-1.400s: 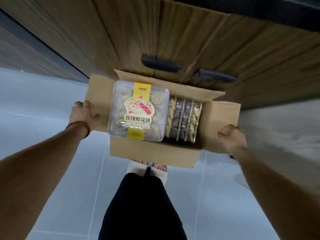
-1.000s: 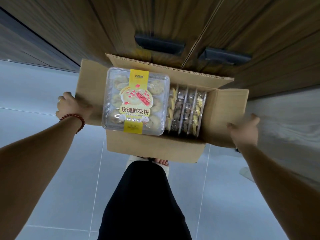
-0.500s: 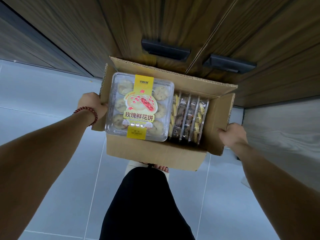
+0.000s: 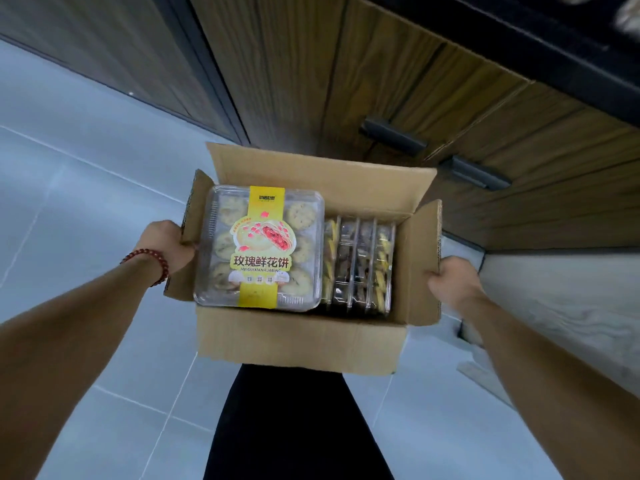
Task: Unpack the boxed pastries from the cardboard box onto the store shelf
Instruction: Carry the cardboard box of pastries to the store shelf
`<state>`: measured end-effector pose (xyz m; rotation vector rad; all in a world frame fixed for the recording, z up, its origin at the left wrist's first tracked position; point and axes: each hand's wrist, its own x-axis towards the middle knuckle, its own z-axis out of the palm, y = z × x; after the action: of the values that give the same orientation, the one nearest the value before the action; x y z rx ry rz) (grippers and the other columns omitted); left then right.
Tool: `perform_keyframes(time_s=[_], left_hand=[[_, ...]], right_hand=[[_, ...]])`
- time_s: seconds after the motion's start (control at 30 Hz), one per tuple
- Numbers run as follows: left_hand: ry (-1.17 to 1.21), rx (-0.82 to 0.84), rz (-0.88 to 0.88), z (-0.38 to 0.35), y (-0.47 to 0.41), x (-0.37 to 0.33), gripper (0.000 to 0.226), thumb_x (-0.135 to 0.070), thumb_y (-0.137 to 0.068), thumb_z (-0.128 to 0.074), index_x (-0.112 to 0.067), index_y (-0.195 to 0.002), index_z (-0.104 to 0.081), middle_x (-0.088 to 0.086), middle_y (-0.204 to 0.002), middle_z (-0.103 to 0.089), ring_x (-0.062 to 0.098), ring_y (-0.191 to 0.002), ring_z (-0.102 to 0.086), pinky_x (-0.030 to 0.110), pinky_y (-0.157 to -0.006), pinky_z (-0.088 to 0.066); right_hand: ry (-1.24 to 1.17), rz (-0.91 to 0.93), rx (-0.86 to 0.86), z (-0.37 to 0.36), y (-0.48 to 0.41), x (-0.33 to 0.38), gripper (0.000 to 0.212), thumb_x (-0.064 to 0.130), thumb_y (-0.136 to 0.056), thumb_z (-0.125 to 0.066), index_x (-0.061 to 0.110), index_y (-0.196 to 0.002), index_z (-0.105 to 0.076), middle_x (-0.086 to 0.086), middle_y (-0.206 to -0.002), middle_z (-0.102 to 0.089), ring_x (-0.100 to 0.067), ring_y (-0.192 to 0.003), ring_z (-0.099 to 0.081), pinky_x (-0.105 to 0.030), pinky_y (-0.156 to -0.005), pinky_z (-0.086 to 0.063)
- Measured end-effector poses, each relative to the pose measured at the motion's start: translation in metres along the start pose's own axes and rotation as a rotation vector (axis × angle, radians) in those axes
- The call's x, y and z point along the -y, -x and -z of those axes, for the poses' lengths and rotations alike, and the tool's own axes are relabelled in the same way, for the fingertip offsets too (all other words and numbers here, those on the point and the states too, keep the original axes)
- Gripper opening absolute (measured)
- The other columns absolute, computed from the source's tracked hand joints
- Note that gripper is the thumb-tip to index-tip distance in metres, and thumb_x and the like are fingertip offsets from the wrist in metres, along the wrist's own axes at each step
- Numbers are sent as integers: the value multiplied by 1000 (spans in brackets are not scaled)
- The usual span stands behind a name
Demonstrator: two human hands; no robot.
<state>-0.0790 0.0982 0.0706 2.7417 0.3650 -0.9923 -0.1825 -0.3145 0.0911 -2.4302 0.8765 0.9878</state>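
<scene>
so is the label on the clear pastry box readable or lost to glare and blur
Head view: the yellow label on the clear pastry box is sharp and readable, with only faint sheen along the lid's edges; the cardboard box is evenly lit; the wide lens bends the cabinet lines and the floor seams; the top right corner is blurred.

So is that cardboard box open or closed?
Open. The cardboard box has its top flaps spread apart, and a clear pastry tray lies flat on top, beside more packs standing on edge inside.
</scene>
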Motion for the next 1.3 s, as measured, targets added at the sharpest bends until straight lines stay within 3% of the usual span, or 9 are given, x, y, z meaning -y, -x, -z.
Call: perform_keyframes(time_s=[0.1, 0.2, 0.33, 0.5, 0.67, 0.93, 1.1, 1.2, 1.3], left_hand=[[91, -24, 121, 25, 44, 46, 26, -18, -82, -63, -3, -62, -56, 24, -79, -64, 33, -70, -53, 35, -66, -47], [196, -53, 237, 60, 100, 93, 24, -14, -82, -63, 1, -63, -59, 19, -70, -61, 31, -64, -51, 31, -61, -40], [345, -139, 352, 110, 152, 149, 21, -13, -81, -64, 5, -70, -63, 22, -76, -64, 32, -68, -54, 31, -63, -41], [463, -230, 471, 157, 201, 217, 20, -9, -79, -63, 1, -61, -60, 22, -72, -65, 30, -64, -54, 29, -60, -40], [591, -311, 562, 186, 229, 280, 30, -8, -78, -62, -3, -51, -50, 17, -60, -55, 36, -69, -60, 27, -56, -40], [739, -379, 679, 228, 259, 374, 33, -14, -79, -63, -7, -52, -46, 9, -55, -48, 25, -55, -49, 23, -45, -34], [773, -416, 804, 241, 264, 423, 40, -12, -81, -61, -10, -49, -36, 4, -49, -36, 20, -47, -39, 23, -43, -28], [826, -405, 902, 243, 259, 449, 40, -13, -81, -62, -11, -49, -38, 3, -49, -35, 17, -46, -39, 22, -44, -30], [891, -432, 1020, 247, 252, 474, 39, -15, -78, -62, -12, -49, -37, 3, -50, -36, 18, -47, -40, 23, -45, -31]], right_hand=[[82, 74, 37, 19, 32, 43, 38, 19, -90, -54, 9, -56, -41, -8, -63, -46, -29, -77, -52, -26, -64, -35], [138, 186, 50, 45, 69, 99, 34, 19, -89, -56, 7, -60, -45, -8, -66, -48, -29, -79, -55, -26, -64, -37], [203, 355, 23, 76, 110, 179, 15, 13, -84, -58, 0, -77, -58, -14, -81, -59, -32, -83, -59, -33, -65, -46], [308, 579, -23, 91, 151, 287, 20, 16, -81, -62, -4, -83, -63, -19, -86, -66, -34, -82, -65, -39, -71, -56], [381, 723, -37, 92, 200, 393, 19, 18, -82, -62, 0, -87, -64, -17, -89, -66, -32, -83, -65, -43, -76, -58], [528, 908, 21, 71, 258, 560, 21, 19, -83, -63, -2, -87, -65, -18, -92, -66, -33, -83, -64, -38, -71, -53], [654, 1022, 110, 28, 286, 670, 24, 22, -82, -66, 1, -93, -63, -15, -95, -65, -30, -87, -64, -44, -81, -55], [716, 1099, 210, 0, 304, 737, 20, 16, -84, -62, -4, -88, -61, -14, -86, -64, -28, -80, -64, -38, -69, -53], [813, 1176, 283, -32, 324, 813, 13, 12, -87, -57, 3, -78, -58, -11, -80, -62, -23, -71, -64, -30, -56, -52]])
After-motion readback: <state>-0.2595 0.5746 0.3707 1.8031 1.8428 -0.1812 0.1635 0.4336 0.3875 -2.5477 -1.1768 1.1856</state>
